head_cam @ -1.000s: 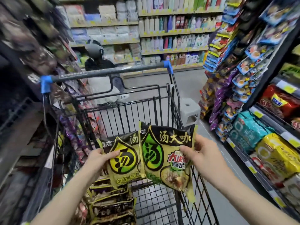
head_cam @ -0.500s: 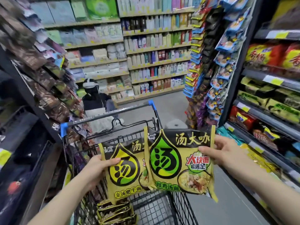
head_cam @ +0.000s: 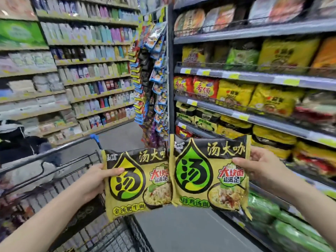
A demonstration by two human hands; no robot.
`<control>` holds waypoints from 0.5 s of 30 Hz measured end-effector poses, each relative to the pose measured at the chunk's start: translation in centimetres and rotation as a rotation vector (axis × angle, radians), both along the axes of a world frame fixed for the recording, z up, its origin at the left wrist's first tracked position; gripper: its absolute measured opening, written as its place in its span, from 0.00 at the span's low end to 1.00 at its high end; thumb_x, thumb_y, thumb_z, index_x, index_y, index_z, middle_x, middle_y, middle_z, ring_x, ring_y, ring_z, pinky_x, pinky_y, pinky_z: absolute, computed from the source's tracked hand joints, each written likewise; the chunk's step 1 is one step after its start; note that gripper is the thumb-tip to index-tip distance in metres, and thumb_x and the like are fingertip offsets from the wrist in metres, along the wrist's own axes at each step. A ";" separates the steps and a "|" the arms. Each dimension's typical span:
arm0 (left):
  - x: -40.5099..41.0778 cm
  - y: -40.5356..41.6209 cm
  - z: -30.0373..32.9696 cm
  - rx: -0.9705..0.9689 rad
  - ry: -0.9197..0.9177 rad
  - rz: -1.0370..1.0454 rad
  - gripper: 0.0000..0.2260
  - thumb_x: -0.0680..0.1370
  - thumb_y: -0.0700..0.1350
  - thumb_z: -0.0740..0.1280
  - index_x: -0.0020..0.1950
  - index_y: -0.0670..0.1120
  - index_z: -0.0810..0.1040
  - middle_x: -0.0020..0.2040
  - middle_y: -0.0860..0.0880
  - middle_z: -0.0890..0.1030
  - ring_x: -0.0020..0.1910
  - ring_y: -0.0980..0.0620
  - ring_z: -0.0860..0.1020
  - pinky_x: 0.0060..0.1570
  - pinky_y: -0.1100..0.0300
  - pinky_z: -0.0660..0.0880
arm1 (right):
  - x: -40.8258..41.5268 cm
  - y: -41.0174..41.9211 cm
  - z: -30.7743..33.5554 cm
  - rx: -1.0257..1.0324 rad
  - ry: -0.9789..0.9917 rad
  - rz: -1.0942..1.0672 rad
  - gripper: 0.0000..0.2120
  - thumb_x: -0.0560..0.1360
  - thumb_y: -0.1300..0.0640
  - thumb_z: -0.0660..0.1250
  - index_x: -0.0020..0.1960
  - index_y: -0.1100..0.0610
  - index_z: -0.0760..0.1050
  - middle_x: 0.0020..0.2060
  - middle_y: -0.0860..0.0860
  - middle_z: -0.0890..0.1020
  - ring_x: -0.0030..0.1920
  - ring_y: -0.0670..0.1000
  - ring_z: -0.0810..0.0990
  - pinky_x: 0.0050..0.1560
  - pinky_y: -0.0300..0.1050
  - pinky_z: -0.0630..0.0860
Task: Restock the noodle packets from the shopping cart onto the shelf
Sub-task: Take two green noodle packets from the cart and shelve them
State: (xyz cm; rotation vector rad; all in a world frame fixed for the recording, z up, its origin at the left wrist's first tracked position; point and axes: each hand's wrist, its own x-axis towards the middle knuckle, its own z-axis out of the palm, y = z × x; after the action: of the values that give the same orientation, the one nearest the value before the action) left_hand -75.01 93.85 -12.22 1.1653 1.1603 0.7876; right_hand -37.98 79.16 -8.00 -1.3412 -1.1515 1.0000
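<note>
I hold two black-and-gold noodle packets side by side in front of me, above the cart. My left hand point(head_cam: 94, 180) grips the left edge of the packet with the yellow drop logo point(head_cam: 134, 186). My right hand point(head_cam: 261, 166) grips the right edge of the packet with the green drop logo point(head_cam: 203, 173), which overlaps the first one slightly. The wire shopping cart point(head_cam: 60, 177) with a blue-tipped handle stands at lower left. The noodle shelf point(head_cam: 236, 113) fills the right side, with matching black-and-gold packets point(head_cam: 203, 120) on a middle tier.
Yellow, red and green noodle bags crowd the right shelves. A hanging snack rack point(head_cam: 152, 84) stands at the shelf's end. A person in dark clothes point(head_cam: 16, 140) crouches beyond the cart at left. Toiletry shelves point(head_cam: 94, 73) line the far wall. Grey floor runs between cart and shelf.
Both hands have lifted the two packets up and to the right, away from the cart. The view has swung up and right toward the noodle shelf.
</note>
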 end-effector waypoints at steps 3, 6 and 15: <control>6.6 -2.8 1.2 0.023 -0.016 -0.114 0.21 0.63 0.40 0.74 0.54 0.36 0.77 0.47 0.37 0.84 0.43 0.40 0.83 0.51 0.46 0.77 | 4.4 -7.6 0.8 -0.001 0.021 -0.154 0.02 0.74 0.68 0.65 0.45 0.65 0.76 0.26 0.52 0.83 0.22 0.42 0.78 0.23 0.32 0.70; 13.5 -6.5 1.9 0.025 -0.041 -0.255 0.24 0.60 0.41 0.79 0.53 0.36 0.77 0.43 0.38 0.84 0.40 0.42 0.84 0.40 0.53 0.81 | 9.0 -15.7 0.9 0.001 0.008 -0.280 0.07 0.73 0.64 0.70 0.48 0.66 0.76 0.28 0.51 0.83 0.24 0.42 0.79 0.23 0.32 0.71; 32.1 -18.8 2.7 0.027 -0.075 -0.614 0.25 0.63 0.40 0.72 0.58 0.34 0.75 0.46 0.38 0.84 0.46 0.40 0.82 0.52 0.45 0.77 | 17.1 -39.1 0.8 -0.030 -0.061 -0.631 0.33 0.54 0.44 0.81 0.52 0.62 0.78 0.44 0.58 0.86 0.43 0.58 0.85 0.43 0.51 0.80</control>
State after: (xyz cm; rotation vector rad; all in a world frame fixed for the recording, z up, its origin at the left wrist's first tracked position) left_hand -42.90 75.04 -9.55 1.4010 0.6669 0.3690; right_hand -20.83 40.11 -7.19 -1.6246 -0.6781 0.5182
